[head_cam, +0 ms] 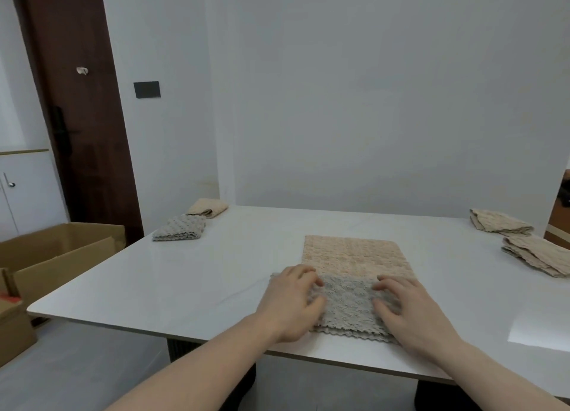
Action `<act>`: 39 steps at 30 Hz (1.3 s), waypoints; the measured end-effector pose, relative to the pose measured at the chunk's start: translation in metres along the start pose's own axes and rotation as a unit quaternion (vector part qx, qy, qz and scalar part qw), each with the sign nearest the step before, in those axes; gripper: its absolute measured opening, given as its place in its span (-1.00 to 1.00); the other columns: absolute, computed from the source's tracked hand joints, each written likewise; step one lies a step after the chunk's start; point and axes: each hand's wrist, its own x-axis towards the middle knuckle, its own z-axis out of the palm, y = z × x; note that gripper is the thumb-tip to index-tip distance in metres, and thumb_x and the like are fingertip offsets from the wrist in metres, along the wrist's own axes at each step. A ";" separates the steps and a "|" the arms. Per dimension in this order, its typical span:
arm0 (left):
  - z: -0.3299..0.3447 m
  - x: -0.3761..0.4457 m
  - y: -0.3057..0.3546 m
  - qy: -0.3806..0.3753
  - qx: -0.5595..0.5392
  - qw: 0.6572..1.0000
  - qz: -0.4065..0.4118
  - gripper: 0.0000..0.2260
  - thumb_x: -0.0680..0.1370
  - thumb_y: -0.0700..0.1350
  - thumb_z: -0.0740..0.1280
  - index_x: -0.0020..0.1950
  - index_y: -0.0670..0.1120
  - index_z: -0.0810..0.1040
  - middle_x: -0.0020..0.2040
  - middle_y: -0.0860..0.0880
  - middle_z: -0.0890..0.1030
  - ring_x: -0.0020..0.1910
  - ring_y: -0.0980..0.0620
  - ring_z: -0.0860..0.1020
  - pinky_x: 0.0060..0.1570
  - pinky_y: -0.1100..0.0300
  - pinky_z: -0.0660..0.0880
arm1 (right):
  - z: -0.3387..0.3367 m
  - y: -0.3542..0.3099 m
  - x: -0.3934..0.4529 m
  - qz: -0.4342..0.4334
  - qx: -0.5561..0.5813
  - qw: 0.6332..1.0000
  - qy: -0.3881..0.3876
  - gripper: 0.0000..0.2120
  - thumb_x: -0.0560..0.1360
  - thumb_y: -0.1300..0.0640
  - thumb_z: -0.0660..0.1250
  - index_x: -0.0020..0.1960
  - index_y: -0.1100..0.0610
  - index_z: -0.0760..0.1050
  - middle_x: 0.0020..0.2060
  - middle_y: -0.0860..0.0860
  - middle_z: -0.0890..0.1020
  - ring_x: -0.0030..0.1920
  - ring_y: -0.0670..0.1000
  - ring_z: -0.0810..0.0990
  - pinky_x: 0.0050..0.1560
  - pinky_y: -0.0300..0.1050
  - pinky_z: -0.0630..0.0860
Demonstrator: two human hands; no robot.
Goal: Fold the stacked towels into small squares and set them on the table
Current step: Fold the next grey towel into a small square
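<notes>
A towel (354,258) lies in the middle of the white table (185,281). Its far half shows the beige face; its near half (347,299) is folded over and shows the grey face. My left hand (290,299) rests on the left side of the grey fold, fingers bent over the cloth. On the fold's right side my right hand (407,305) presses down in the same way. Two folded small towels, one grey (180,228) and one beige (208,207), lie at the table's far left corner.
Two beige towel piles (499,222) (538,255) lie along the table's right edge. Open cardboard boxes (58,256) stand on the floor to the left, beside a dark wooden door (80,102). A white wall rises behind the table.
</notes>
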 end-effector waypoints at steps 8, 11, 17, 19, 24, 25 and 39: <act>0.038 0.023 0.018 -0.157 0.073 0.985 -0.020 -0.36 0.63 0.35 -0.03 0.67 0.17 -0.04 0.68 0.10 -0.12 0.65 0.01 -0.22 0.61 -0.07 -0.25 | 0.026 0.011 0.010 0.064 -0.027 0.990 -0.123 -0.40 0.64 -0.28 0.06 0.63 -0.20 0.06 0.64 -0.21 0.00 0.64 -0.11 -0.11 0.63 0.08 -0.15; 0.041 0.022 0.016 -0.172 0.088 0.981 -0.022 -0.33 0.61 0.38 -0.09 0.67 0.17 -0.11 0.68 0.11 -0.16 0.64 0.01 -0.27 0.59 -0.07 -0.30 | 0.028 0.011 0.012 0.075 -0.050 0.985 -0.150 -0.36 0.63 -0.33 0.01 0.65 -0.18 -0.03 0.64 -0.20 -0.06 0.64 -0.09 -0.16 0.62 0.11 -0.22; 0.038 0.024 0.009 -0.187 0.099 0.977 -0.030 -0.28 0.57 0.45 -0.10 0.66 0.21 -0.14 0.67 0.13 -0.18 0.64 0.03 -0.27 0.60 -0.08 -0.28 | 0.026 0.005 0.013 0.088 -0.083 0.978 -0.172 -0.28 0.60 -0.39 -0.07 0.66 -0.13 -0.13 0.65 -0.17 -0.13 0.64 -0.05 -0.20 0.61 0.15 -0.24; 0.031 0.023 0.001 -0.190 0.103 0.975 -0.047 -0.26 0.55 0.48 -0.10 0.66 0.22 -0.15 0.67 0.14 -0.18 0.64 0.03 -0.26 0.60 -0.10 -0.27 | 0.024 0.003 0.012 0.090 -0.089 0.977 -0.174 -0.28 0.61 -0.38 -0.07 0.66 -0.13 -0.13 0.65 -0.16 -0.13 0.64 -0.04 -0.19 0.61 0.15 -0.23; 0.008 0.008 -0.049 -0.161 0.095 0.974 -0.125 -0.26 0.56 0.48 -0.09 0.67 0.20 -0.11 0.68 0.11 -0.14 0.66 -0.01 -0.17 0.61 -0.12 -0.21 | 0.024 0.001 0.011 0.110 -0.093 0.977 -0.156 -0.19 0.58 -0.42 -0.06 0.68 -0.03 -0.13 0.66 -0.09 -0.09 0.65 -0.02 -0.15 0.61 0.18 -0.19; 0.005 0.004 -0.059 -0.153 0.089 0.974 -0.143 -0.26 0.56 0.48 -0.08 0.67 0.19 -0.10 0.68 0.11 -0.12 0.66 0.01 -0.15 0.61 -0.10 -0.19 | 0.024 0.001 0.011 0.119 -0.092 0.977 -0.150 -0.15 0.56 -0.44 -0.06 0.68 0.00 -0.15 0.66 -0.08 -0.08 0.65 -0.02 -0.15 0.61 0.18 -0.19; 0.004 -0.005 -0.072 -0.066 0.043 0.983 -0.163 -0.34 0.59 0.34 0.08 0.65 0.12 0.14 0.65 0.08 0.17 0.64 0.00 0.07 0.61 0.00 -0.02 | 0.006 0.007 0.030 0.275 0.063 0.959 -0.028 -0.77 0.40 0.06 0.39 0.05 -0.07 0.65 -0.07 -0.02 0.72 0.15 0.16 0.59 0.24 0.08 0.52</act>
